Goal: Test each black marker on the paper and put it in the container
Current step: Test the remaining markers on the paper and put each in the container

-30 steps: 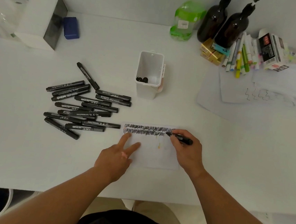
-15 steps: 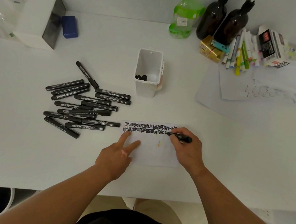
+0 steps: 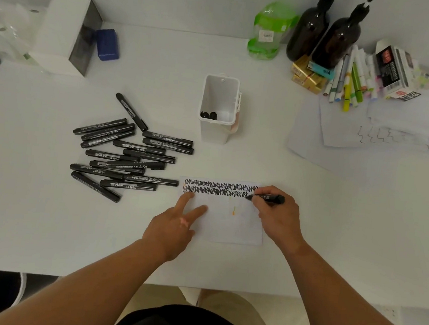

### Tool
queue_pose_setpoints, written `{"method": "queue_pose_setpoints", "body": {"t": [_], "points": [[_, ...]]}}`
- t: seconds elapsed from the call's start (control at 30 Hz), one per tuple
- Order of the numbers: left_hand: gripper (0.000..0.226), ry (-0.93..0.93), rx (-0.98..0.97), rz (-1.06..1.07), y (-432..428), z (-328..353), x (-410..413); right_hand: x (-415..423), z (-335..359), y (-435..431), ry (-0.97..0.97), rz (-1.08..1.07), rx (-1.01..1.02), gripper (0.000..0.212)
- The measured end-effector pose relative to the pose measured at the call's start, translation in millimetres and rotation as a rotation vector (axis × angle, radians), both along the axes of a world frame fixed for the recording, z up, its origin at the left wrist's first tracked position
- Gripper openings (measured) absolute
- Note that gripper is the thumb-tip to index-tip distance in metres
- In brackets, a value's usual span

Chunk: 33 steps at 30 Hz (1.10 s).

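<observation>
— Pressure is the thing to watch: the right hand [image 3: 277,215] is closed round a black marker [image 3: 267,198], tip down at the right end of the second scribble row on the paper [image 3: 228,224]. A light, short stroke should be enough to show whether the ink flows.

— And the left hand [image 3: 173,226]?

— It grips nothing; it lies flat with two fingers [image 3: 187,199] spread on the paper's left part, pinning the sheet. I'd leave it there, since the sheet is small and loose on the tabletop [image 3: 346,227].

— How much room is left to write?

— Little to the right: the tip sits near the paper's right edge, so the stroke should turn back or drop to a new row, where the sheet is mostly bare.

— Where does the marker go afterwards?

— Into the white container [image 3: 219,110] standing toward the far edge, beyond the paper, with two dark marker ends already inside. The tabletop between is open. I can't see the cap.

— Anything to avoid?

— The untested markers [image 3: 127,156] lie well left of that path; loose sheets [image 3: 367,140] and coloured pens [image 3: 346,83] crowd the far right corner.
</observation>
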State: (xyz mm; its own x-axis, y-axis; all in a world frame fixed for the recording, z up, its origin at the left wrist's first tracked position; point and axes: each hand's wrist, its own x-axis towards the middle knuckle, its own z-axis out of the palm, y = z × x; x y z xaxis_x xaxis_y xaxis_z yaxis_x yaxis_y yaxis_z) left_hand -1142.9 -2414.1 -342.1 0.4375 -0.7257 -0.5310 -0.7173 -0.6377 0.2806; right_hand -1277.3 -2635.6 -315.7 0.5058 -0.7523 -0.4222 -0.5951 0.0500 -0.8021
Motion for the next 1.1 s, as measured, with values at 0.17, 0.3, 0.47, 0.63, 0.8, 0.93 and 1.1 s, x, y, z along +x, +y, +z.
{"method": "queue_pose_setpoints", "body": {"t": [0.17,0.3,0.47,0.63,0.8,0.93,1.1], "points": [[0.073,0.087,-0.083,0.093,-3,15,0,-4,24,3,-0.1,-0.064,0.085,0.019],[0.064,0.353,-0.279,0.362,0,38,4,-8,47,10,-0.168,-0.03,0.219,0.015],[0.06,0.724,-0.349,0.576,14,71,9,-4,72,25,-0.196,0.061,0.408,0.007],[0.033,0.865,-0.433,0.808,29,86,9,9,89,39,-0.223,0.133,0.481,0.012],[0.023,0.868,-0.466,0.842,33,97,13,20,97,45,-0.218,0.199,0.447,0.007],[0.024,0.888,-0.518,0.834,30,105,12,23,101,47,-0.204,0.218,0.444,0.008],[0.014,1.049,-0.628,0.851,27,116,9,20,111,52,-0.209,0.261,0.549,0.01]]}}
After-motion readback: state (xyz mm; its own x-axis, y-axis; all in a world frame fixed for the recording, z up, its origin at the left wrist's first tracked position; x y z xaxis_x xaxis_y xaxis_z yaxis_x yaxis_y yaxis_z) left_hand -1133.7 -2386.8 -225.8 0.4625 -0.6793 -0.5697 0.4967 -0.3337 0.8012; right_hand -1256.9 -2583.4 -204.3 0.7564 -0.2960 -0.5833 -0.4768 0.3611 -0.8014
